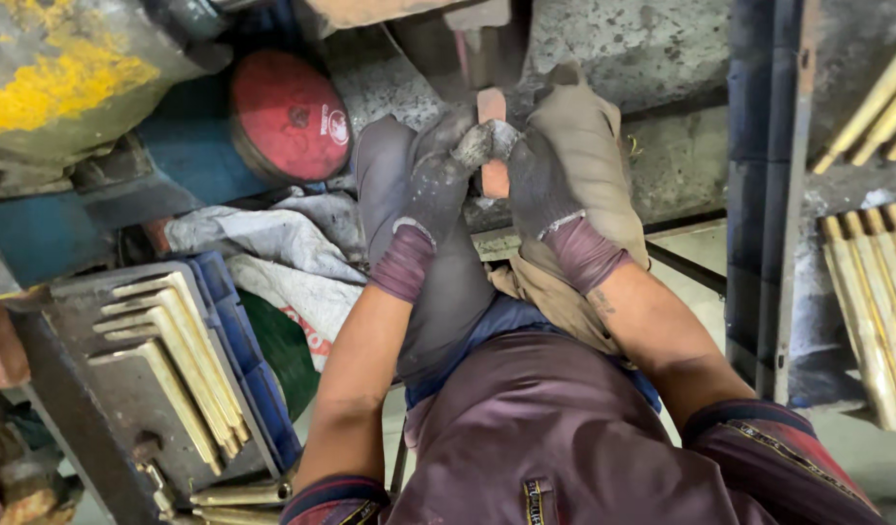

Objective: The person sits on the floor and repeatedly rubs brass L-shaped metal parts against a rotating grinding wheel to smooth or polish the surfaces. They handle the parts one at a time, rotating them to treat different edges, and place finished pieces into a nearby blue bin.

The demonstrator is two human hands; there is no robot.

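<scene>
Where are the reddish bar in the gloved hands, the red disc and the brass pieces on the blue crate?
reddish bar (494, 180), head view, lower end.
red disc (291, 117), head view, centre.
brass pieces (181, 365), head view, middle piece.

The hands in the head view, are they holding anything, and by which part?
Both gloved hands, left hand and right hand, grip a reddish-brown bar around its middle; its top end sticks out above the fingers.

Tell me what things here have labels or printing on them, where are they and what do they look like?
Red round disc: upper left, beside the blue machine part, with a small white mark near its right edge.
White cloth sack: crumpled left of the left hand, with red printing on it.
Small tag: bottom centre on the maroon garment, dark with pale marks.
</scene>
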